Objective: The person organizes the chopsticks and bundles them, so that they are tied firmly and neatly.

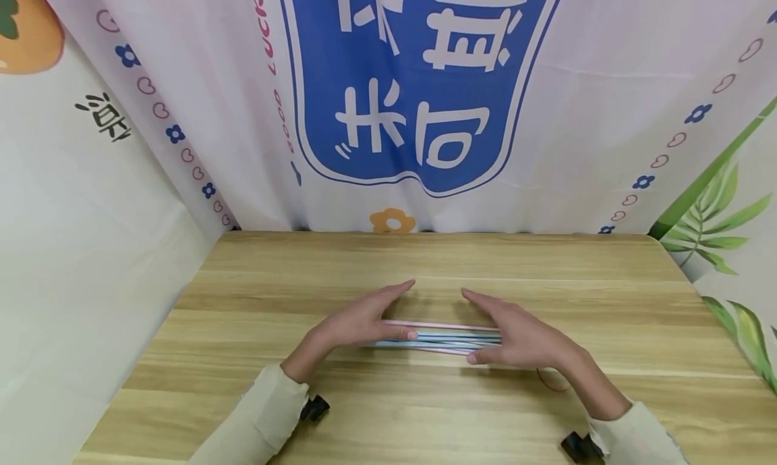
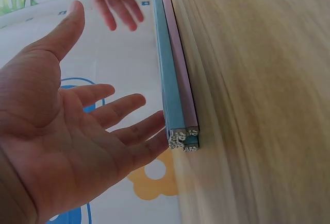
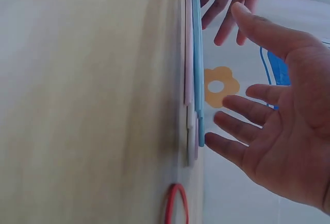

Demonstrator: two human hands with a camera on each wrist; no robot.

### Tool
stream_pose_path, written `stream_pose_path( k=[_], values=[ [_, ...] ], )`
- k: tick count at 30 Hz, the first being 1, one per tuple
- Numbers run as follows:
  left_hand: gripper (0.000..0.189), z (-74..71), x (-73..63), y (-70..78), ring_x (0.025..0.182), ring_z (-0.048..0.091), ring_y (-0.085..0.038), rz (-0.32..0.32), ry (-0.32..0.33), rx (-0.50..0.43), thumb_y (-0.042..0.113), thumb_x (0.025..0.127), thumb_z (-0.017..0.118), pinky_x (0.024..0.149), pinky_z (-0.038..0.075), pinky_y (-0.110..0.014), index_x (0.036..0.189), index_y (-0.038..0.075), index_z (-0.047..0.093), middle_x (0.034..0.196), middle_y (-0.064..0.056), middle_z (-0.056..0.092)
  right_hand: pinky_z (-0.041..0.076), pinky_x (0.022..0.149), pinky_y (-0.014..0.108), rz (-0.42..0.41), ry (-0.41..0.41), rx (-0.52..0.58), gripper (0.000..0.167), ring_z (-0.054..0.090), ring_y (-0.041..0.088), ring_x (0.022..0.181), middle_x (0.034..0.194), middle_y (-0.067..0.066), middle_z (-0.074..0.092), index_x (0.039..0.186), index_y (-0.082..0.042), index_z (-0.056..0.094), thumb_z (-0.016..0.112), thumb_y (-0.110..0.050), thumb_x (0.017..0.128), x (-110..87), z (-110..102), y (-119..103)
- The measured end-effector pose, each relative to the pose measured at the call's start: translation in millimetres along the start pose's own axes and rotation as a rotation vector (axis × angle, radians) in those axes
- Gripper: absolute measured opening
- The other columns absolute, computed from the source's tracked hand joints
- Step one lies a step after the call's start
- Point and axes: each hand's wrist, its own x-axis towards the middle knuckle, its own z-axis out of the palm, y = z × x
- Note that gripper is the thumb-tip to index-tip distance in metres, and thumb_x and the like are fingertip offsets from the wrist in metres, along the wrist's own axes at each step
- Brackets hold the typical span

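A small bundle of long, thin pink and light blue sticks (image 1: 446, 340) lies across the wooden table in front of the person. In the left wrist view the sticks (image 2: 172, 69) have squarish ends with a silvery, crinkled look. The left hand (image 1: 358, 322) is over the bundle's left part, thumb and fingers spread apart; its little finger is right at the stick ends. Over the right part, the right hand (image 1: 525, 337) has its fingers extended too, little fingertip close beside the sticks (image 3: 198, 80). Beyond the bundle's right end lies a red elastic loop (image 3: 177, 203).
The wooden table (image 1: 425, 418) meets a hanging cloth (image 1: 577, 134) with a blue printed panel along its far edge. Pale printed cloths hang at the left and right. Black wrist cameras (image 1: 314, 408) sit at both sleeves.
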Motion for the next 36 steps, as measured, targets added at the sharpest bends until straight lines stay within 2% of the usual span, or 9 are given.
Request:
stream_pose_path(
  k=[8,14,18,21,25,29,32,36],
  values=[
    [0.09,0.7,-5.8,-4.1,0.152,0.05,-0.036,0.018,-0.026,-0.007,0.042,0.098,0.08,0.121,0.043,-0.055,0.168,0.008,0.035,0.166,-0.018,0.049,0.047,0.116,0.059,-0.031,-0.033,0.006,0.085,0.058,0.035,0.143,0.154,0.01,0.063,0.159,-0.005,0.049,0.088,-0.038,0.09,-3.2,0.4,6.6],
    [0.082,1.3,-8.2,-6.8,0.145,0.057,-0.036,0.019,-0.035,-0.005,0.034,0.097,0.081,0.118,0.047,-0.054,0.163,0.005,0.043,0.158,-0.018,0.057,0.051,0.111,0.057,-0.048,-0.023,-0.013,0.073,0.065,0.034,0.135,0.147,0.011,0.068,0.152,-0.006,0.058,0.087,-0.036,0.092,-7.7,-3.3,9.5],
    [0.075,2.3,-9.2,-5.4,0.139,0.062,-0.033,0.005,-0.04,0.007,0.022,0.096,0.083,0.115,0.05,-0.052,0.16,0.006,0.048,0.152,-0.017,0.063,0.054,0.107,0.052,-0.041,-0.016,-0.029,0.067,0.068,0.03,0.129,0.143,0.009,0.07,0.148,-0.008,0.062,0.087,-0.034,0.091,-11.3,-4.3,10.9],
    [0.071,3.6,-9.9,-6.1,0.132,0.066,-0.03,0.013,-0.035,0.062,0.014,0.092,0.086,0.112,0.052,-0.05,0.155,0.005,0.054,0.145,-0.015,0.068,0.056,0.104,0.049,-0.03,-0.021,-0.019,0.064,0.069,0.028,0.126,0.141,0.008,0.07,0.147,-0.008,0.063,0.087,-0.031,0.092,-12.4,-3.7,11.0],
    [0.067,6.6,-9.4,-6.6,0.123,0.066,-0.025,0.04,-0.035,0.146,0.006,0.089,0.088,0.107,0.054,-0.046,0.149,0.004,0.06,0.134,-0.011,0.071,0.059,0.098,0.042,-0.025,-0.013,0.003,0.06,0.07,0.023,0.117,0.135,0.006,0.072,0.144,-0.007,0.064,0.087,-0.024,0.091,-12.6,-2.7,10.5],
    [0.065,9.4,-8.4,-7.0,0.113,0.063,-0.02,0.064,-0.043,0.201,0.003,0.088,0.087,0.1,0.054,-0.04,0.147,0.005,0.063,0.123,-0.007,0.07,0.058,0.091,0.033,-0.042,0.007,0.01,0.055,0.065,0.013,0.105,0.12,0.0,0.073,0.141,-0.006,0.067,0.088,-0.015,0.09,-12.3,-0.8,10.3],
    [0.063,10.4,-8.8,-6.0,0.108,0.061,-0.018,0.073,-0.054,0.208,0.003,0.088,0.087,0.096,0.054,-0.037,0.146,0.005,0.063,0.118,-0.005,0.069,0.056,0.089,0.03,-0.056,0.019,0.013,0.052,0.062,0.009,0.1,0.112,-0.003,0.07,0.138,-0.005,0.068,0.087,-0.01,0.09,-12.1,0.9,10.8],
    [0.06,11.9,-9.4,-4.7,0.106,0.062,-0.018,0.069,-0.064,0.195,0.001,0.089,0.085,0.094,0.054,-0.035,0.145,0.004,0.064,0.115,-0.005,0.07,0.057,0.089,0.03,-0.062,0.013,0.033,0.049,0.064,0.008,0.101,0.114,-0.003,0.073,0.137,-0.004,0.069,0.085,-0.007,0.09,-11.0,3.0,11.8]
  ],
)
